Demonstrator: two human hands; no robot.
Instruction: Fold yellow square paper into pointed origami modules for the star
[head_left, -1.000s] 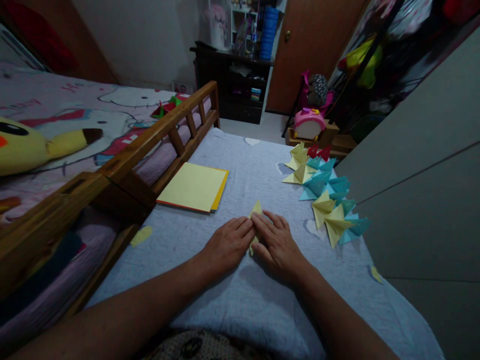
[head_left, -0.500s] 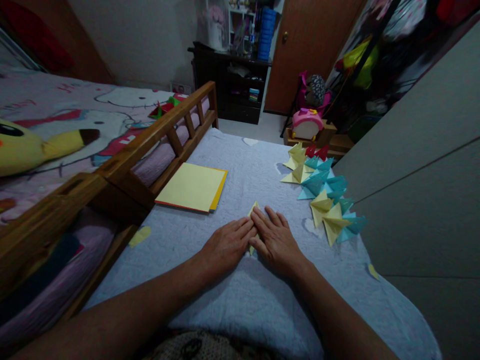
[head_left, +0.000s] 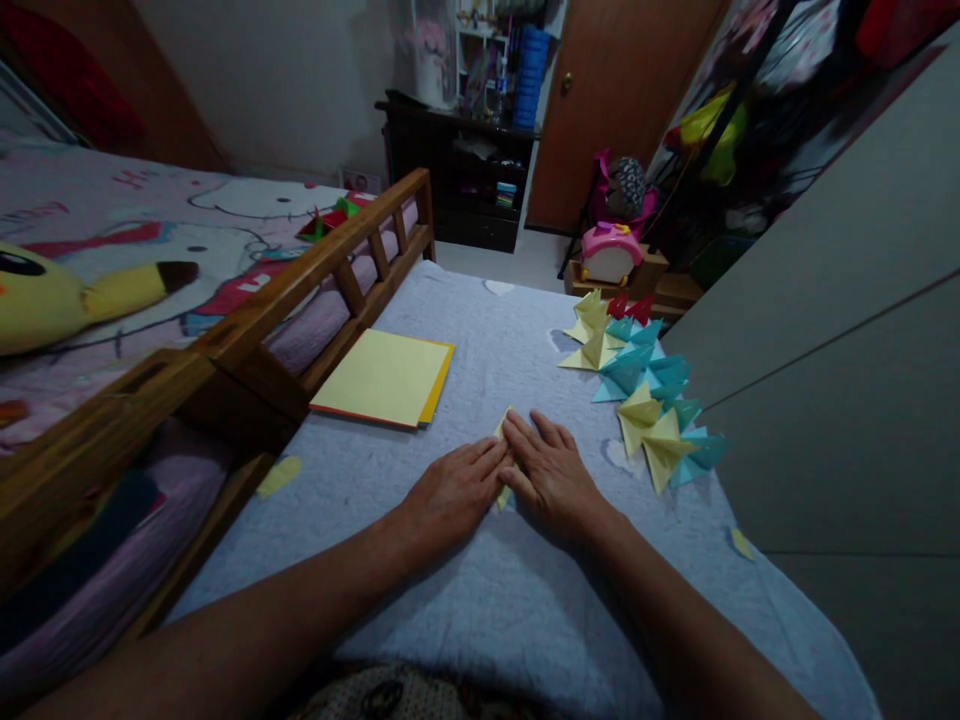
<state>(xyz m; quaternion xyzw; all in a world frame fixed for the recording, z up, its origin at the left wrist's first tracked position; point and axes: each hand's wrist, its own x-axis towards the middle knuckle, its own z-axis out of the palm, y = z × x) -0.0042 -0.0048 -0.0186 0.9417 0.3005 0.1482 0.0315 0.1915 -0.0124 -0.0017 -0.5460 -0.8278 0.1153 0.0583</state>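
At the near edge, a patterned garment [head_left: 420, 695] shows at the bottom of the view, with two bare forearms extending forward over a pale blue cloth [head_left: 450, 620].

The left hand [head_left: 454, 492] lies palm down, its fingers extended and held together, with the tips at the folded yellow paper [head_left: 504, 497]. Whether these fingers pinch the paper or only press on it cannot be determined. The right hand [head_left: 553, 476] is also palm down, fingers outstretched and slightly spread, thumb apart; its index finger and thumb bear on the same paper. The two hands meet over the piece, which rests on the cloth between them. Only a narrow point beyond the fingertips and a second point nearer the wearer are visible; the middle is covered.

Ahead and to the left lies a stack of square paper sheets [head_left: 379, 375], pale yellow on top, with orange edges showing beneath. To the right, folded pieces stand close together along the cloth's edge: yellow pieces [head_left: 665, 450], turquoise pieces [head_left: 628, 370] and, at the far end, red pieces [head_left: 640, 308].

A wooden rail [head_left: 322, 268] runs along the left side; printed bedding [head_left: 150, 210] lies beyond it. Farther off are a pink toy [head_left: 611, 253], a dark cabinet [head_left: 420, 165] and a brown door [head_left: 630, 90].
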